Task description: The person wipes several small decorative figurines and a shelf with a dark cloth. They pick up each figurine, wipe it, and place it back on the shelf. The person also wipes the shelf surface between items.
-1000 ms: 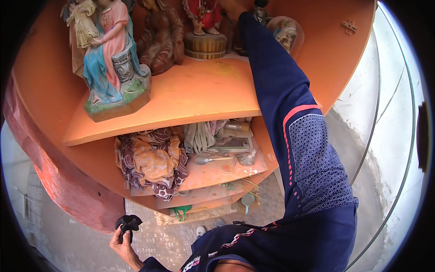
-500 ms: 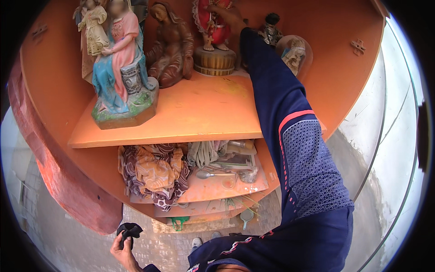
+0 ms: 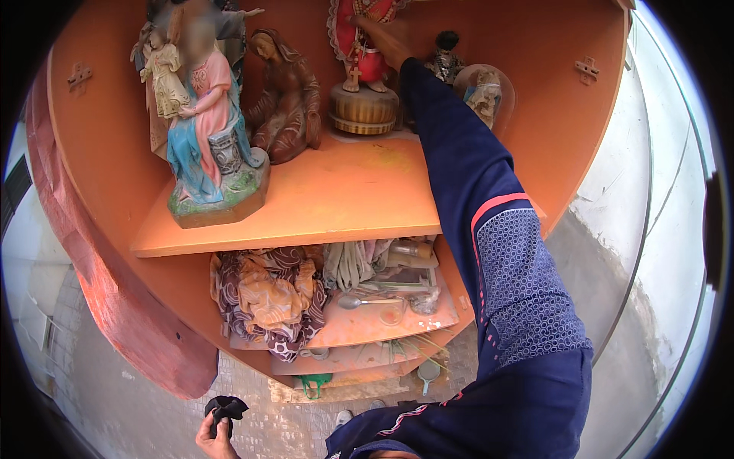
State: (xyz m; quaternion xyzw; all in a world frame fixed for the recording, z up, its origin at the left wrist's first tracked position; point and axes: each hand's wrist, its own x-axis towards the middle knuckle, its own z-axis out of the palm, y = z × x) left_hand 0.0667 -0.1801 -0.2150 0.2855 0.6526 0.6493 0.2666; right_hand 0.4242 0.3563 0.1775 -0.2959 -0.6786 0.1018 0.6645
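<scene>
On the upper orange shelf point(image 3: 321, 199) a statue in a red dress point(image 3: 373, 67) with a garland and a cross stands on a round gold pedestal. My right hand point(image 3: 386, 40) reaches across its front and touches the dress; how its fingers close is indistinct. Low at the left, my left hand point(image 3: 217, 437) pinches a bunched black cloth point(image 3: 226, 410). Left of the red-dressed statue are a brown kneeling statue point(image 3: 284, 107) and a large seated statue point(image 3: 202, 153) in pink and blue, holding a child figure.
Beyond my right arm stand a small dark-headed figure point(image 3: 446, 55) and a domed piece point(image 3: 485, 98). The lower shelf point(image 3: 352, 330) holds patterned cloths point(image 3: 275, 294), a spoon point(image 3: 353, 301) and a framed picture point(image 3: 409, 280). A reddish door point(image 3: 138, 329) hangs open at left.
The view has shifted a little, so the cabinet's lower part sits slightly further right and down. More of my right hand shows against the statue. My left hand still holds the black cloth.
</scene>
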